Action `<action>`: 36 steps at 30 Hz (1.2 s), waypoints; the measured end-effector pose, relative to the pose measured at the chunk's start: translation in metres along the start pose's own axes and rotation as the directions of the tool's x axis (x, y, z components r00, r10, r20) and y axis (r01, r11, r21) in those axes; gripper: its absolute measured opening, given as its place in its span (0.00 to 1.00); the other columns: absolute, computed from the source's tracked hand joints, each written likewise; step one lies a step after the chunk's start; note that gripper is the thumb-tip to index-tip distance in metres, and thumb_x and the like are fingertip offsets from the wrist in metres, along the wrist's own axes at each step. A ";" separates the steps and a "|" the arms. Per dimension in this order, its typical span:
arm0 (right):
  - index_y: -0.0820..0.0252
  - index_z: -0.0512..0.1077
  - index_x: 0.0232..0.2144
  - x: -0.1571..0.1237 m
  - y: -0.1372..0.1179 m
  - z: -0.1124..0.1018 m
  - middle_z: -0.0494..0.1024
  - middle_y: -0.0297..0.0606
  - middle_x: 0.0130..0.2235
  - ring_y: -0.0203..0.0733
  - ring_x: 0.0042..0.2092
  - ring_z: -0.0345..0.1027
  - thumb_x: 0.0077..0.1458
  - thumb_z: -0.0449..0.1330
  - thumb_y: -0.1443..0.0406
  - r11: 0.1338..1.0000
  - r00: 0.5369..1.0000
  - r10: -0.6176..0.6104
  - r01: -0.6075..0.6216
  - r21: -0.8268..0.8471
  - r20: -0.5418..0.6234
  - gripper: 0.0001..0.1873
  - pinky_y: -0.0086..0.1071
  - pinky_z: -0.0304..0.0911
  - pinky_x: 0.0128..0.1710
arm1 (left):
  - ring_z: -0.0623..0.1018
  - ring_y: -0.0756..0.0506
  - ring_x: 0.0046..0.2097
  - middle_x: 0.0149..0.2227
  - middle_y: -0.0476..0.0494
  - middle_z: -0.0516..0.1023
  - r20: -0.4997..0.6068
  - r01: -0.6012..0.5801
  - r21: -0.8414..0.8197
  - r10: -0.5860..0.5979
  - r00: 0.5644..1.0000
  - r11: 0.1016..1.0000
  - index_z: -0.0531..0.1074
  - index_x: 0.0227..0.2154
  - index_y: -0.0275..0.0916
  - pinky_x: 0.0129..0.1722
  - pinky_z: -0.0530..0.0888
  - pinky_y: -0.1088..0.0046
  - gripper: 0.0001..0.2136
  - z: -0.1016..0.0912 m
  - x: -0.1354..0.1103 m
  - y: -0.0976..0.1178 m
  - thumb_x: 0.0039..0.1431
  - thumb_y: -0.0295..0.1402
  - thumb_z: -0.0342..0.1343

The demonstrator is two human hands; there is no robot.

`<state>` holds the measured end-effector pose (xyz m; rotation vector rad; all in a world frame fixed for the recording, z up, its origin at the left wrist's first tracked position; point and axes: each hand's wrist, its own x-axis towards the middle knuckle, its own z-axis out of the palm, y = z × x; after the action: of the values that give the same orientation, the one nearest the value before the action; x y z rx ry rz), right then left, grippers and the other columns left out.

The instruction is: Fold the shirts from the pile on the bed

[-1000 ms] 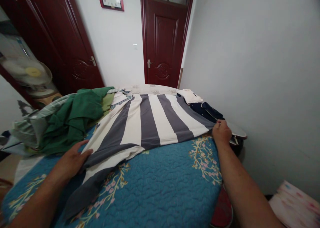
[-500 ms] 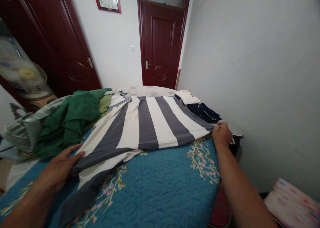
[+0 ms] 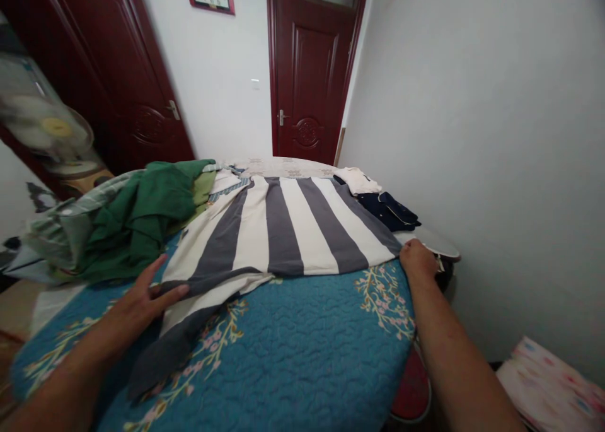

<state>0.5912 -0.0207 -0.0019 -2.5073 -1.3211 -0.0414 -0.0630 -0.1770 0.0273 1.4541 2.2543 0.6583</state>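
Note:
A grey and white striped garment, whose exact kind I cannot tell, lies spread over the blue quilted cover. One grey and white part of it trails toward me at the left. My left hand rests at the garment's near left edge, thumb and fingers spread apart. At the garment's near right corner, my right hand is closed on the fabric, with the fingertips partly hidden.
A heap of green clothes lies on the left. Folded navy clothing and a folded cream garment sit at the far right, near the wall. A pink patterned box-like item stands low at the right.
My left hand has shifted right and slightly up along the garment, its fingers opening wider. My right hand stays at the corner. The view has tilted slightly.

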 end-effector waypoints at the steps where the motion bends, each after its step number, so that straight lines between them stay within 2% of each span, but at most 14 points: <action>1: 0.60 0.79 0.53 0.000 0.002 0.001 0.82 0.58 0.49 0.65 0.54 0.78 0.68 0.50 0.60 1.000 1.000 -0.003 0.003 -0.003 -0.005 0.22 0.58 0.70 0.53 | 0.85 0.34 0.54 0.55 0.41 0.85 0.028 -0.023 -0.083 0.025 0.999 0.996 0.46 0.78 0.51 0.52 0.82 0.57 0.53 -0.002 -0.008 0.003 0.54 0.64 0.61; 3: 0.61 0.79 0.54 0.000 0.006 0.003 0.82 0.60 0.51 0.68 0.55 0.77 0.67 0.50 0.59 1.000 0.999 -0.011 0.011 -0.007 -0.033 0.23 0.60 0.69 0.52 | 0.83 0.33 0.57 0.61 0.39 0.81 0.086 -0.093 -0.190 0.111 0.990 0.977 0.47 0.78 0.49 0.57 0.80 0.58 0.57 -0.006 -0.023 0.008 0.50 0.60 0.67; 6: 0.62 0.79 0.55 0.003 0.009 0.008 0.80 0.65 0.53 0.72 0.57 0.75 0.67 0.49 0.57 0.999 0.996 -0.050 0.051 0.005 -0.073 0.26 0.63 0.68 0.51 | 0.76 0.32 0.65 0.68 0.39 0.75 0.159 -0.212 -0.249 0.255 0.954 0.945 0.54 0.77 0.47 0.67 0.72 0.55 0.50 -0.011 -0.035 0.013 0.55 0.53 0.66; 10: 0.65 0.79 0.57 0.004 0.008 0.008 0.78 0.68 0.55 0.74 0.60 0.71 0.65 0.49 0.58 0.984 0.969 -0.169 0.177 0.028 -0.182 0.28 0.64 0.67 0.51 | 0.74 0.32 0.66 0.70 0.38 0.72 0.271 -0.207 -0.323 0.300 0.915 0.923 0.60 0.75 0.44 0.68 0.70 0.54 0.41 -0.026 -0.036 0.010 0.61 0.51 0.62; 14: 0.66 0.79 0.57 0.001 0.004 0.006 0.78 0.66 0.55 0.72 0.60 0.71 0.65 0.48 0.59 0.950 0.931 -0.297 0.310 0.030 -0.210 0.29 0.58 0.68 0.51 | 0.73 0.32 0.68 0.70 0.44 0.72 0.457 -0.305 -0.329 0.433 0.777 0.894 0.68 0.71 0.49 0.68 0.69 0.56 0.33 -0.044 -0.038 0.005 0.64 0.50 0.60; 16: 0.64 0.79 0.56 0.000 0.003 0.006 0.79 0.63 0.54 0.70 0.58 0.72 0.64 0.49 0.59 0.949 0.931 -0.305 0.315 0.019 -0.201 0.28 0.55 0.68 0.50 | 0.72 0.32 0.68 0.70 0.44 0.72 0.476 -0.353 -0.288 0.453 0.754 0.890 0.71 0.68 0.48 0.68 0.69 0.58 0.32 -0.047 -0.041 0.003 0.63 0.51 0.61; 18: 0.63 0.80 0.55 -0.001 0.002 0.006 0.79 0.61 0.53 0.69 0.57 0.73 0.64 0.49 0.60 0.946 0.924 -0.314 0.324 0.010 -0.218 0.27 0.53 0.68 0.49 | 0.77 0.33 0.63 0.66 0.43 0.77 0.501 -0.327 -0.252 0.412 0.761 0.911 0.72 0.67 0.48 0.62 0.74 0.61 0.33 -0.045 -0.045 0.002 0.61 0.52 0.62; 20: 0.64 0.80 0.53 -0.001 -0.001 0.006 0.80 0.61 0.52 0.68 0.56 0.73 0.64 0.49 0.60 0.937 0.908 -0.337 0.349 0.005 -0.249 0.26 0.52 0.68 0.49 | 0.84 0.38 0.46 0.54 0.42 0.84 0.599 -0.199 -0.251 0.313 0.737 0.947 0.71 0.68 0.48 0.46 0.81 0.66 0.36 -0.041 -0.050 0.002 0.59 0.54 0.63; 22: 0.64 0.80 0.51 0.000 -0.008 0.005 0.80 0.60 0.51 0.67 0.55 0.73 0.64 0.49 0.60 0.919 0.884 -0.379 0.395 0.005 -0.274 0.25 0.52 0.68 0.51 | 0.80 0.44 0.29 0.40 0.44 0.85 0.707 -0.057 -0.257 0.228 0.669 0.965 0.71 0.68 0.47 0.29 0.77 0.71 0.37 -0.039 -0.053 0.004 0.57 0.55 0.64; 25: 0.65 0.80 0.48 0.003 -0.030 0.002 0.80 0.58 0.50 0.63 0.56 0.73 0.63 0.50 0.62 0.866 0.838 -0.483 0.499 0.002 -0.253 0.22 0.49 0.67 0.58 | 0.69 0.50 0.19 0.27 0.48 0.79 0.763 -0.009 -0.267 0.217 0.609 0.964 0.80 0.57 0.46 0.18 0.66 0.75 0.30 -0.045 -0.052 0.017 0.54 0.55 0.66; 28: 0.66 0.79 0.49 -0.005 -0.069 -0.005 0.80 0.56 0.52 0.58 0.59 0.72 0.64 0.51 0.64 0.767 0.757 -0.627 0.641 0.027 -0.182 0.21 0.44 0.62 0.65 | 0.66 0.50 0.18 0.22 0.49 0.74 0.729 -0.083 -0.244 0.239 0.641 0.966 0.84 0.47 0.45 0.16 0.60 0.75 0.25 -0.066 -0.048 0.038 0.57 0.58 0.63; 32: 0.62 0.76 0.57 -0.039 -0.143 -0.012 0.78 0.51 0.60 0.54 0.63 0.69 0.67 0.51 0.63 0.637 0.648 -0.759 0.759 0.133 -0.065 0.22 0.42 0.59 0.68 | 0.71 0.49 0.21 0.23 0.50 0.76 0.583 -0.229 -0.215 0.312 0.750 0.950 0.81 0.54 0.46 0.20 0.65 0.75 0.26 -0.083 -0.026 0.075 0.62 0.57 0.58; 34: 0.62 0.75 0.59 -0.064 -0.185 -0.010 0.78 0.51 0.61 0.54 0.65 0.68 0.67 0.52 0.64 0.538 0.554 -0.832 0.820 0.194 -0.033 0.23 0.43 0.58 0.70 | 0.77 0.46 0.28 0.30 0.48 0.81 0.413 -0.346 -0.192 0.395 0.821 0.919 0.78 0.59 0.44 0.28 0.73 0.73 0.26 -0.071 -0.003 0.091 0.66 0.53 0.55; 36: 0.63 0.73 0.62 -0.092 -0.226 -0.003 0.77 0.51 0.62 0.53 0.65 0.68 0.68 0.51 0.64 0.420 0.443 -0.896 0.872 0.249 -0.039 0.24 0.45 0.59 0.69 | 0.82 0.42 0.39 0.40 0.42 0.85 0.238 -0.437 -0.083 0.443 0.864 0.896 0.76 0.62 0.42 0.40 0.77 0.68 0.25 -0.044 0.027 0.100 0.68 0.47 0.53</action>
<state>0.3557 0.0248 0.0431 -1.3309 -2.3932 0.0143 -0.0236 -0.1241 0.1191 1.9429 1.7240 0.5869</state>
